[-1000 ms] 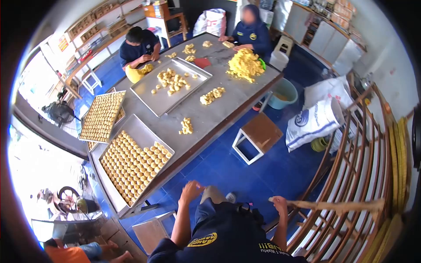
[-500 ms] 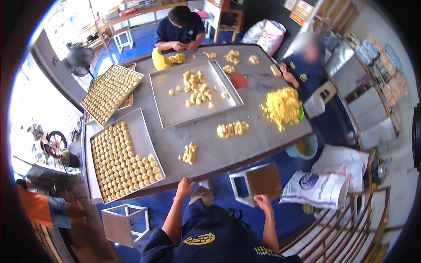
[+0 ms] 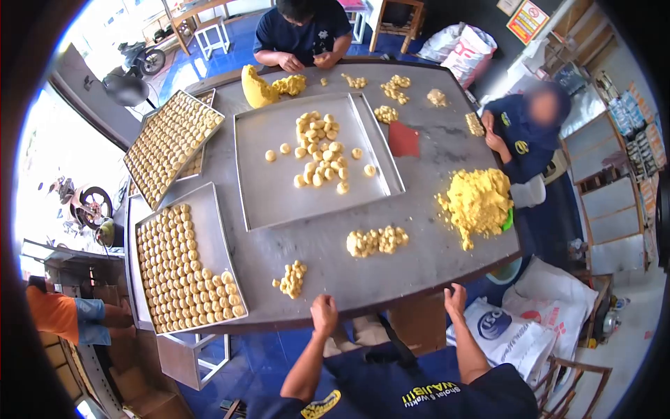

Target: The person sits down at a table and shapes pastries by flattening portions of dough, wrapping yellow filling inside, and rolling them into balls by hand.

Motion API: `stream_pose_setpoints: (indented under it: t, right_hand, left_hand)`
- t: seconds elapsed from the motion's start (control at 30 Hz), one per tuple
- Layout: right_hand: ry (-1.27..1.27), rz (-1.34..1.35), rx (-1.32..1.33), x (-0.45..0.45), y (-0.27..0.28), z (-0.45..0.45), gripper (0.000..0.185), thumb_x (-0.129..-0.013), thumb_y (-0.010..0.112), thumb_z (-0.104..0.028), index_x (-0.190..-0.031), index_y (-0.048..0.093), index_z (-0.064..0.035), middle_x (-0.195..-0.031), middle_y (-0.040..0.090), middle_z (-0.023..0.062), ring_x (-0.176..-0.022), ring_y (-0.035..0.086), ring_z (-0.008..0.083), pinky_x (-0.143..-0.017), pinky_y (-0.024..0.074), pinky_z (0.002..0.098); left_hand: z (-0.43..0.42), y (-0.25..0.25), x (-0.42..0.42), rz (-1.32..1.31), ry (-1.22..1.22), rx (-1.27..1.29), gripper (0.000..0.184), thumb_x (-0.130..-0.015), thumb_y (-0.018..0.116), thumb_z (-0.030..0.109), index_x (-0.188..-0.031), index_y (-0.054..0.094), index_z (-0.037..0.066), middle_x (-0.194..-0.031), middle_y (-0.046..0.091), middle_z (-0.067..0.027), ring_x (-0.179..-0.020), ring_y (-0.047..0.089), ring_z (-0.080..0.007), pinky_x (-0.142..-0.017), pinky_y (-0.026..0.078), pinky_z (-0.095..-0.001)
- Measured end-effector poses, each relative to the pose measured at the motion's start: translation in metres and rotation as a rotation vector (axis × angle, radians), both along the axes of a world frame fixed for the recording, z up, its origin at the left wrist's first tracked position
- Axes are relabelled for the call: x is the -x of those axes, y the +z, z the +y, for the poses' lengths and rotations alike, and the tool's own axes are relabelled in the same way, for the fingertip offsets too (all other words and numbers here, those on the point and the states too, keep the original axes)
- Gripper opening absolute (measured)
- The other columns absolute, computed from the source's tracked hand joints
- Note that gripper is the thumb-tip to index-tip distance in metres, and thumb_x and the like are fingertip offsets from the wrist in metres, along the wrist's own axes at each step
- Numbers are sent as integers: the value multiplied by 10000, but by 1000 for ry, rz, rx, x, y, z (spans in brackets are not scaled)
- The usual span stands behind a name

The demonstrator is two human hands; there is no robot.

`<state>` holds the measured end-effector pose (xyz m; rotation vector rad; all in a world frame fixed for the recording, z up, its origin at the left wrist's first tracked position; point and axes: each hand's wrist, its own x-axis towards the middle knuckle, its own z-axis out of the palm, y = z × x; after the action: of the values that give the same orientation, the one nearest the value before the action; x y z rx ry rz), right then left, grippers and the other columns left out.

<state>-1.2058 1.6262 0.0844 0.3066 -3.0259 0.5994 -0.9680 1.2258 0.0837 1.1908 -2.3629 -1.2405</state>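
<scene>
My left hand (image 3: 324, 314) is at the near table edge, its fingers curled in and nothing visible in them. It is just right of a small cluster of dough pieces (image 3: 290, 279). My right hand (image 3: 455, 300) is raised by the same edge, fingers loosely bent and apart, holding nothing. Beyond my hands lies a longer row of small dough pieces (image 3: 377, 241). A large mound of yellow crumbly dough (image 3: 474, 202) sits at the right of the table. Neither hand touches any dough.
Metal trays of round dough pieces (image 3: 188, 272) line the left side; a larger tray (image 3: 265, 195) holds a loose heap. Two co-workers (image 3: 300, 35) (image 3: 520, 126) work at the far and right edges. A stool (image 3: 195, 356) stands below left, sacks (image 3: 502, 328) below right.
My view has moved closer to the table. Both hands have come nearer its edge, the right one rising from over the brown stool. The co-worker on the right has both hands together at small dough pieces.
</scene>
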Motion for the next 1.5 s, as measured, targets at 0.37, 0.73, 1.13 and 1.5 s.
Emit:
stream_pose_setpoints:
  t: [0.37,0.73,1.13,1.5]
  right_hand:
    - [12,54,-316,145,-37,40,431,-960,613,-231,-1306,450,-33,-1366,443,244,-1264,439,432,-1065,363,523]
    - [8,191,-363,150,-64,77,338,-1026,431,-329,-1252,431,-78,-1436,388,176,-1317,389,380,-1055,292,504]
    - [-2,123,-286,146,-46,57,320,-958,541,-371,-1183,522,-144,-1318,483,167,-1204,452,387,-979,353,538]
    - [532,250,267,180,-45,77,705,-839,745,-167,-1414,369,-6,-1389,409,286,-1303,398,464,-1086,325,534]
  left_hand:
    - [77,-4,65,-150,160,420,165,-882,667,286,-909,622,130,-909,610,-45,-904,555,-262,-846,366,-413]
    - [88,-8,69,-212,349,522,165,-824,723,298,-860,614,181,-899,611,26,-887,556,-188,-849,311,-392]
    - [105,-27,70,-146,440,709,155,-806,701,287,-860,633,159,-891,608,-20,-965,546,-211,-895,300,-430]
    - [172,-29,168,67,410,517,199,-846,680,194,-1028,646,122,-1000,650,-37,-1078,574,-263,-979,334,-446]
